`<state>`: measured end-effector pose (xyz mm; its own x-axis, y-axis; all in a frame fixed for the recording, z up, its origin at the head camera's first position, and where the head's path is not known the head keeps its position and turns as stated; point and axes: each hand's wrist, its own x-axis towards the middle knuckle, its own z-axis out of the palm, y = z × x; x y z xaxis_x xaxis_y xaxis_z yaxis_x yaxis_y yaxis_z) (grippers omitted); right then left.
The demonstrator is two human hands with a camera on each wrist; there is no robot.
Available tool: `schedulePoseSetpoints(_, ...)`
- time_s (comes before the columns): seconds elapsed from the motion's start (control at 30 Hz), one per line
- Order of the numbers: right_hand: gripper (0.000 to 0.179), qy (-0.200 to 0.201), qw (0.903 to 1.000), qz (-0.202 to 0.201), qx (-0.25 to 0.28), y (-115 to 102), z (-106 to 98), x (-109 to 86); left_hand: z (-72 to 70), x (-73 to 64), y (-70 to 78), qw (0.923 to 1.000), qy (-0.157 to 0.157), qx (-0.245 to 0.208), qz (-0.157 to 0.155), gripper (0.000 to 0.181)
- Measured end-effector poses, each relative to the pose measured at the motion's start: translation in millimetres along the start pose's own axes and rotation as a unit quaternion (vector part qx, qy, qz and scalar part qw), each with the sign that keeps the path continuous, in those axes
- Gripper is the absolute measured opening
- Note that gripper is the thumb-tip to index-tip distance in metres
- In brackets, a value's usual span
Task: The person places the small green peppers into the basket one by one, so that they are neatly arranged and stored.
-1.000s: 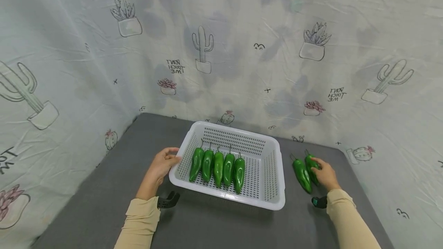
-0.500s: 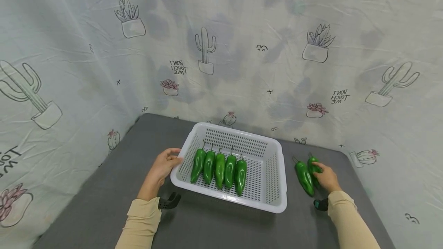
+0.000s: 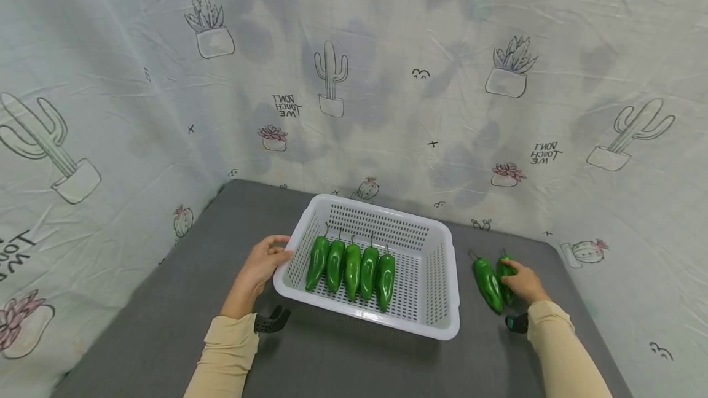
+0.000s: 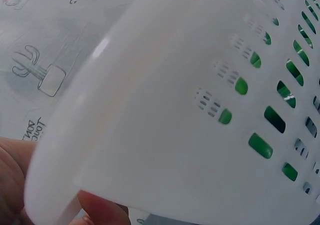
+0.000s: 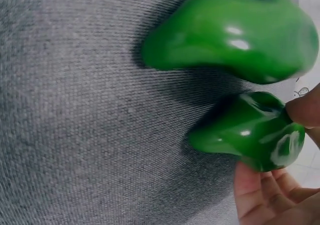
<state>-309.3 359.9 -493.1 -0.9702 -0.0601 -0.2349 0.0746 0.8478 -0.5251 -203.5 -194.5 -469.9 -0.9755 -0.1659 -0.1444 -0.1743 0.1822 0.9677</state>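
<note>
In the head view, my left hand point(image 3: 262, 266) grips the left rim of a white perforated plastic basket point(image 3: 410, 272). Several long green peppers point(image 3: 352, 272) lie side by side in its left half, stems pointing away from me. To the basket's right, my right hand point(image 3: 525, 284) pinches a green pepper point(image 5: 250, 132) between thumb and fingers; its narrow tip is close over the cloth. A second, larger-looking green pepper point(image 5: 230, 35) lies alongside it on the table. The left wrist view shows mostly the basket's outer wall point(image 4: 150, 150), with fingertips curled under the rim.
A dark grey cloth-covered table point(image 3: 343, 364) carries everything. Behind it and along both sides hangs a pale curtain point(image 3: 376, 109) printed with cacti. Black wrist straps point(image 3: 271, 319) sit at both cuffs.
The right hand's pepper has shifted slightly right and toward me, its stem end swinging right beside the other pepper. The left hand keeps its hold on the basket. The head view shifted slightly.
</note>
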Motion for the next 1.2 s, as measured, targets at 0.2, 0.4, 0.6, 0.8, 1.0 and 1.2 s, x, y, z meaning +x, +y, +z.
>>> schedulePoseSetpoints(0.2,0.061,-0.012,0.9997,0.015,0.018,1.4,-0.3,-0.2,-1.8,0.3,1.4,1.0,-0.007,0.001,0.001,0.044)
schedulePoseSetpoints(0.4,0.063,-0.017,0.9996,0.015,0.015,1.6,-1.0,0.1,-2.1,0.9,2.3,1.0,-0.008,0.002,0.001,0.044)
schedulePoseSetpoints(0.6,0.062,-0.012,0.9998,0.011,0.009,1.4,0.0,-2.8,-1.2,0.6,3.0,1.0,-0.004,0.005,-0.002,0.043)
schedulePoseSetpoints(0.8,0.061,-0.002,0.9997,0.0,0.023,5.4,-0.2,-5.3,-1.4,0.8,2.8,1.0,-0.009,0.004,-0.002,0.044)
schedulePoseSetpoints(1.0,0.063,0.015,0.998,-0.009,0.061,6.5,-3.8,-6.1,-2.3,1.6,2.0,0.9999,-0.011,0.002,-0.004,0.044)
schedulePoseSetpoints(1.2,0.066,0.015,0.996,-0.004,0.088,4.2,-6.3,-5.6,-1.8,1.1,3.3,0.9999,-0.009,0.003,-0.008,0.044)
